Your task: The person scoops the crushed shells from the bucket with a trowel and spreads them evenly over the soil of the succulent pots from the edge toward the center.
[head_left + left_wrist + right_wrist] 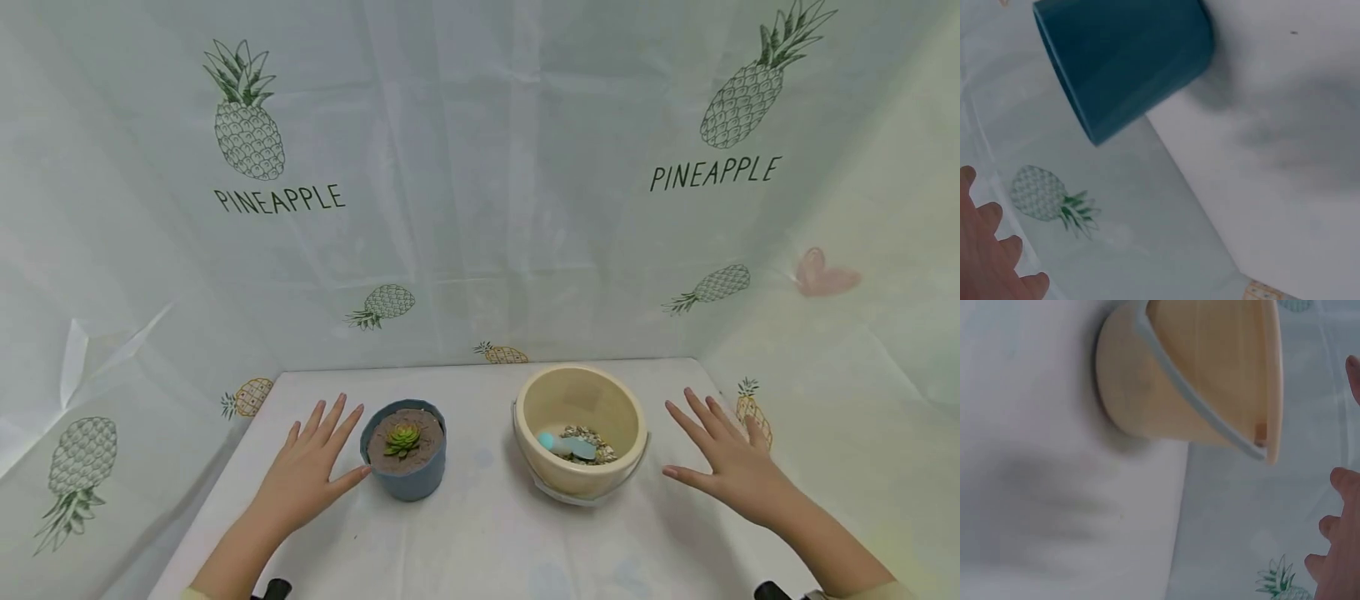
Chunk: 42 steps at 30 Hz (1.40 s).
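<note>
A small green succulent (402, 439) grows from brown soil in a blue pot (408, 483), left of the table's middle. My left hand (311, 467) is held just left of that pot, fingers spread and holding nothing. To the right stands a cream bucket (577, 475) with a grey handle (1191, 394) hanging down its side. Mixed pebbles (600, 450) lie at its bottom, with a small tool (573, 446) on them that has a turquoise end and a grey-blue blade. Right of the bucket, my right hand (735, 467) is also spread, with nothing in it.
The pots stand on a white-covered table (480, 550). Behind it hangs a pale curtain (480, 208) printed with pineapples, and similar sheeting closes in both sides. The table's far edge runs close behind the bucket.
</note>
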### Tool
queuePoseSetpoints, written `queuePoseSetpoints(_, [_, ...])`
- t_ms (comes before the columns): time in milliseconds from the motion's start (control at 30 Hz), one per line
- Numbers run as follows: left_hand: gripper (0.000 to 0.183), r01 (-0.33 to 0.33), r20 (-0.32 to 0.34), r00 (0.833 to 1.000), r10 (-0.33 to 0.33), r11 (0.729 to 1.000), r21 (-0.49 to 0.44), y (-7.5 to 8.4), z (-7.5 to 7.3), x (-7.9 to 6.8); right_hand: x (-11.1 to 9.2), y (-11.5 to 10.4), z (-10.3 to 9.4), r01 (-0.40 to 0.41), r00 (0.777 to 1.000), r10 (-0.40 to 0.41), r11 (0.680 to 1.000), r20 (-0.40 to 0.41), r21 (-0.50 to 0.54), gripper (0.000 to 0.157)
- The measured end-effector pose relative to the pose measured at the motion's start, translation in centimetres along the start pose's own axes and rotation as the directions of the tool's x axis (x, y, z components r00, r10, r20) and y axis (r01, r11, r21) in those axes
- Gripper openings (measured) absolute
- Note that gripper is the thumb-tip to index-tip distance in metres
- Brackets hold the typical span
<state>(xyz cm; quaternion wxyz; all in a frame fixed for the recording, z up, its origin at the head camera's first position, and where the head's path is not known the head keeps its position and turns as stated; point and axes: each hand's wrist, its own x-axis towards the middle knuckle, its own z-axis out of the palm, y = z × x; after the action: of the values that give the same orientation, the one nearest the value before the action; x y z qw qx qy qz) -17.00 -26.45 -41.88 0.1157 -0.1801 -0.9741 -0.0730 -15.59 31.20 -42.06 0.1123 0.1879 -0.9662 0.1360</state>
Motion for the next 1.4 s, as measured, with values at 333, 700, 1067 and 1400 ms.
queuePoseSetpoints(333, [0.087,-0.052,-0.017,0.999,0.051,0.995,-0.085,4.3,0.3,2.4,2.1,-2.6,-0.1,0.067,0.997,-0.06,0.986,-0.046,0.15,0.08])
queuePoseSetpoints(700, [0.09,-0.123,0.038,0.99,0.133,0.972,-0.198,9.8,1.8,5.0,4.7,-5.9,1.1,0.127,0.992,-0.123,0.954,-0.031,0.271,0.071])
queuePoseSetpoints(1067, [0.087,-0.08,0.142,0.978,0.155,0.898,-0.433,14.7,4.9,6.9,8.0,-7.8,2.9,0.11,0.988,-0.146,0.897,0.053,0.428,0.06])
queuePoseSetpoints(1400, [0.09,0.056,0.189,0.979,0.075,0.794,-0.606,17.8,7.4,8.5,11.1,-8.7,4.0,0.072,0.956,-0.196,0.877,0.217,0.475,0.042])
